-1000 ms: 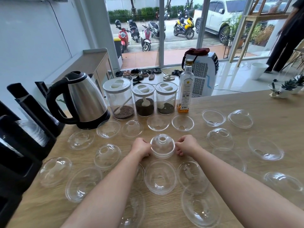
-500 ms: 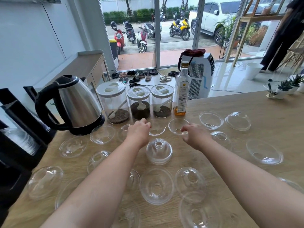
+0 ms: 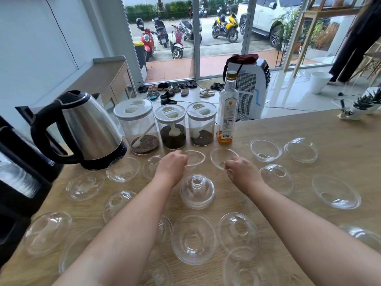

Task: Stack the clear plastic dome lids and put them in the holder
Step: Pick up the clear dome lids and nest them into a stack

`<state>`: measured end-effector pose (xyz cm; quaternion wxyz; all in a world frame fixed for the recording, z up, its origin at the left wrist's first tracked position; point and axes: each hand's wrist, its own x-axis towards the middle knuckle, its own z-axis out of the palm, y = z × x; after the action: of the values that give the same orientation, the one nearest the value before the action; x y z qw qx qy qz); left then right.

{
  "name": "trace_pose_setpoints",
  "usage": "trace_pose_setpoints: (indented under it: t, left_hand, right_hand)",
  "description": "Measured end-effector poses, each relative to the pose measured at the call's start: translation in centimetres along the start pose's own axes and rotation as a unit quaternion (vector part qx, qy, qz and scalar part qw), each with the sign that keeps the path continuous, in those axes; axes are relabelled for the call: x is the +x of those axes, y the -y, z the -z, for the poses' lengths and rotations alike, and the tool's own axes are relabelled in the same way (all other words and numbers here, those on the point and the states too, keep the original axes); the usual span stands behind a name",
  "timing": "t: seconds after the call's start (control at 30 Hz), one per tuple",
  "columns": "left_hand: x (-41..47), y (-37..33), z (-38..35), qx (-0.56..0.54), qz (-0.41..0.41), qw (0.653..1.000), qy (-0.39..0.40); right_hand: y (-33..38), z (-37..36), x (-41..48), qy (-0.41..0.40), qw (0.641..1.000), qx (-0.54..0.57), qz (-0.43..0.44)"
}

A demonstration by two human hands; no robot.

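Note:
Many clear plastic dome lids lie scattered on the wooden table (image 3: 329,145). A short stack of dome lids (image 3: 196,191) stands hole-up in the middle, between my forearms and free of both hands. My left hand (image 3: 172,166) is past the stack, fingers closed on the left rim of an upturned lid (image 3: 195,158). My right hand (image 3: 241,170) pinches the near rim of another upturned lid (image 3: 221,157). Both lids rest on the table. The black holder (image 3: 22,195) stands at the far left with clear lids inside it.
A steel kettle (image 3: 90,129), three lidded jars (image 3: 170,126) and a glass bottle (image 3: 227,112) line the back of the table behind the lids. Small potted plants (image 3: 358,108) sit at the far right corner. Loose lids surround the stack on all sides.
Both hands let go of the middle stack and moved away from me to two upturned lids in the back row. The stack stayed in place.

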<state>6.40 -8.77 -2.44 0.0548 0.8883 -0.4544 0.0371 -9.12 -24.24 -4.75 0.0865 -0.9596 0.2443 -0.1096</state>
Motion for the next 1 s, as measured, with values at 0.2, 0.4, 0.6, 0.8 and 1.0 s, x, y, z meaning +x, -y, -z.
trace_pose_setpoints:
  t: [0.2,0.4,0.6,0.8,1.0]
  left_hand:
    - [-0.6,0.4,2.0,-0.17,0.072,0.977,-0.109]
    - [-1.9,1.1,4.8,-0.42,0.2,0.87,-0.162]
    - [-4.4,2.1,5.3,-0.661,0.291,0.678,-0.138]
    - [-7.2,2.4,4.7,-0.73,0.316,0.595,-0.113]
    - [-8.8,2.3,3.8,-0.722,0.317,0.609,-0.091]
  right_hand:
    - [0.3,1.7,0.1,-0.104,0.99,0.096,-0.024]
    - [1.8,4.5,-0.3,-0.14,0.951,0.262,-0.085]
    - [2.7,4.4,-1.4,-0.081,0.855,0.476,-0.191]
    - [3.9,2.3,-3.0,0.027,0.747,0.612,-0.258]
    - [4.7,0.2,-4.0,0.082,0.729,0.612,-0.296]
